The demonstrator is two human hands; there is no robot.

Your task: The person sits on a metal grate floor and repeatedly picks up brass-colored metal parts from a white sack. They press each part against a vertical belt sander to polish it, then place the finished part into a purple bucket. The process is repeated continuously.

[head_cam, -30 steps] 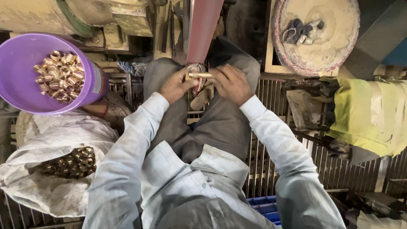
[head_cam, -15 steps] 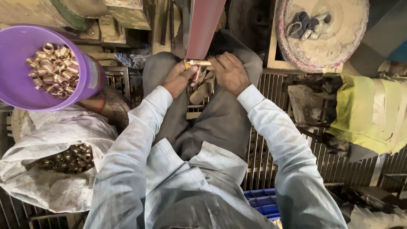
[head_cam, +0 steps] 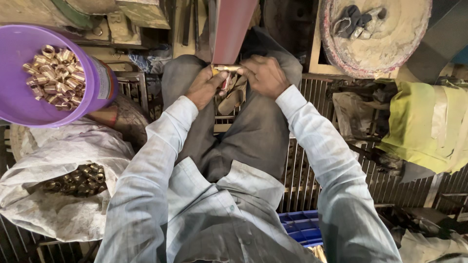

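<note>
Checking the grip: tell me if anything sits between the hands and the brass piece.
Nothing visible does. The left hand and right hand both hold the brass piece directly, pressed against the red belt.

I'm seeing a bright brass tube (head_cam: 227,68), shiny yellow metal, pinched between my left hand (head_cam: 204,87) and right hand (head_cam: 264,75); it sits against the reddish sanding belt (head_cam: 233,29), which looks matt and gritty; the purple bucket (head_cam: 24,104) reads as smooth, slightly glossy plastic, filled with gleaming brass rings (head_cam: 56,78); duller, darker brass pieces (head_cam: 75,180) lie in a crinkled white sack (head_cam: 53,214), woven plastic by the look; my shirt sleeves are soft pale cloth, smudged; the yellow fabric (head_cam: 429,126) looks coarse; the floor grating (head_cam: 302,180) is dull, dusty metal.
</note>
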